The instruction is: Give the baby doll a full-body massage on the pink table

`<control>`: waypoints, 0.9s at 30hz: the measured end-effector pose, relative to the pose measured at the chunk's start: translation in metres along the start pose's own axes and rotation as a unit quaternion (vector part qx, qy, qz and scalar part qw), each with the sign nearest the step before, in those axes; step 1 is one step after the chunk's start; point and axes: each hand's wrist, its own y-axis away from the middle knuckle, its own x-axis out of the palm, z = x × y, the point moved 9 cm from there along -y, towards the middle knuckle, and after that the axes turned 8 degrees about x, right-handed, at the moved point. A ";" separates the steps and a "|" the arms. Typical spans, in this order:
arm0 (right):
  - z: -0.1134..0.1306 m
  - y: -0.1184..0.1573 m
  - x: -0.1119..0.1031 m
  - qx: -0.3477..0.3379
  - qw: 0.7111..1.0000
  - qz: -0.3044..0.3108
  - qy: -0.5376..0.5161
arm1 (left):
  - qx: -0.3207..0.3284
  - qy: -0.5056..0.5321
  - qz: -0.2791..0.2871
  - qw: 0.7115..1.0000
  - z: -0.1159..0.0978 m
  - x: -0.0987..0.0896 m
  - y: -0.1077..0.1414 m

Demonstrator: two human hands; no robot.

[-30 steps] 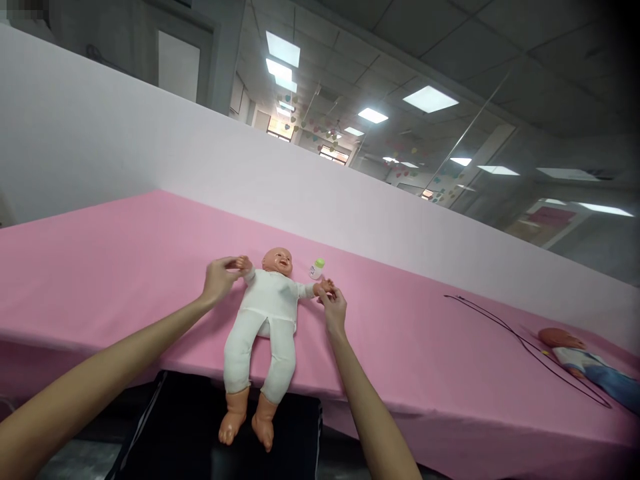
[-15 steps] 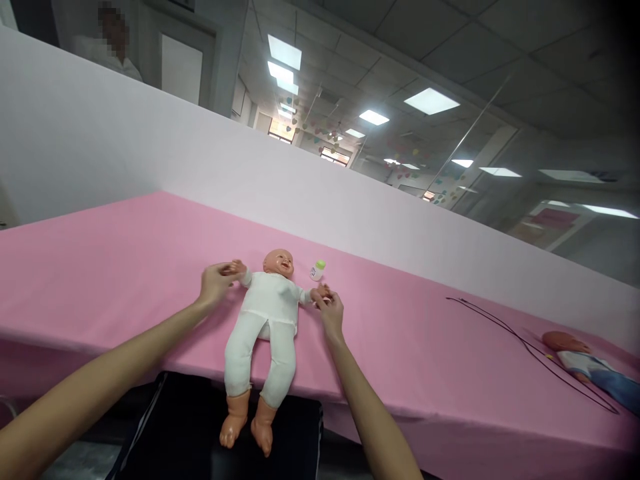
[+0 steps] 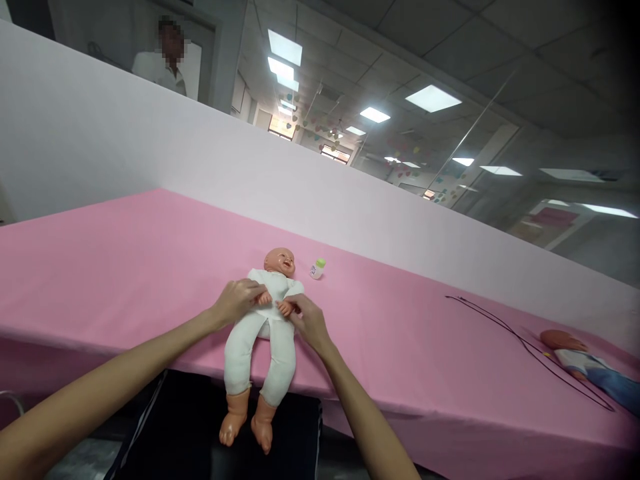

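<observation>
A baby doll in white clothes lies on its back on the pink-covered table, its bare feet hanging past the front edge. My left hand is closed on the doll's arm at the left of the picture, near the wrist. On the other side my right hand has its fingers closed round the doll's other arm. Both doll hands rest over its belly, close together. Just right of the doll's head stands a small clear bottle with a green cap.
A second doll in white and blue lies at the far right, with a thin dark cord beside it. A white partition runs along the table's back. Behind it is a person in white.
Both my hands have moved inward, bringing the doll's arms from spread out at its sides to over its belly. The person behind the partition has moved right.
</observation>
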 end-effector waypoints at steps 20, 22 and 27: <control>-0.059 0.003 -0.048 0.150 0.949 -0.188 -0.206 | -0.219 0.210 -0.227 0.926 0.060 -0.036 0.018; -0.022 0.001 -0.022 0.057 0.990 -0.084 -0.094 | -0.091 0.112 -0.116 0.983 0.022 -0.019 0.004; -0.006 0.003 0.006 0.003 1.000 -0.015 -0.007 | 0.002 0.011 -0.014 1.000 -0.005 0.006 0.008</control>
